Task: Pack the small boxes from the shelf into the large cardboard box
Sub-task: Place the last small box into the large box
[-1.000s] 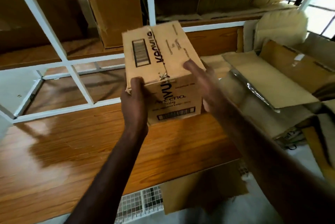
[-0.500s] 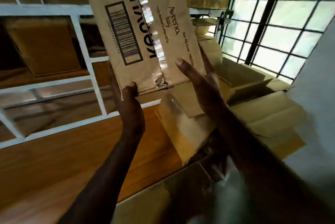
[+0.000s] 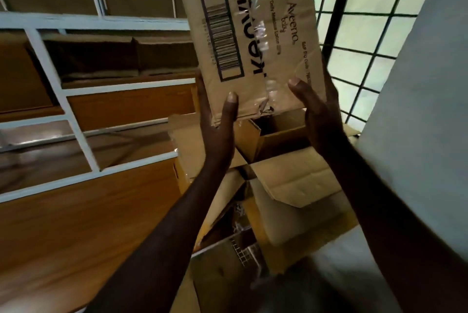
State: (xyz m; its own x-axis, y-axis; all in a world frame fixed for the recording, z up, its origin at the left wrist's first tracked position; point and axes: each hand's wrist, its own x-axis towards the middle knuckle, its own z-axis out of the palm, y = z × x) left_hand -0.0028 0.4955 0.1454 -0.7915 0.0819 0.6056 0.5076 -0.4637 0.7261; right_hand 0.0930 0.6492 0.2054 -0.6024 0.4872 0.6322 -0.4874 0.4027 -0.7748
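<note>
We are standing in a storeroom, facing a white-framed shelf point(image 3: 58, 100) with wood-toned boards, a barred window point(image 3: 367, 42) glowing on our right. We are holding a small Kenvue box point(image 3: 250, 42) up in front of us, above an open cardboard box point(image 3: 278, 135) whose flaps are splaying outward. Our left hand point(image 3: 217, 120) is gripping its lower left corner, thumb pressing the printed face; our right hand point(image 3: 316, 112) is clasping the lower right edge, fingers wrapping behind. So both grips are closing on the same box.

We are judging the task as under way: this box is off the shelf but not yet packed. What is already lying inside the open box is mostly hidden from us, and brown cartons point(image 3: 114, 57) are still sitting on the shelf.

The small box is plain brown cardboard, showing a framed barcode, large black lettering and shiny clear tape running down its middle seam, torn at the lower edge.
</note>
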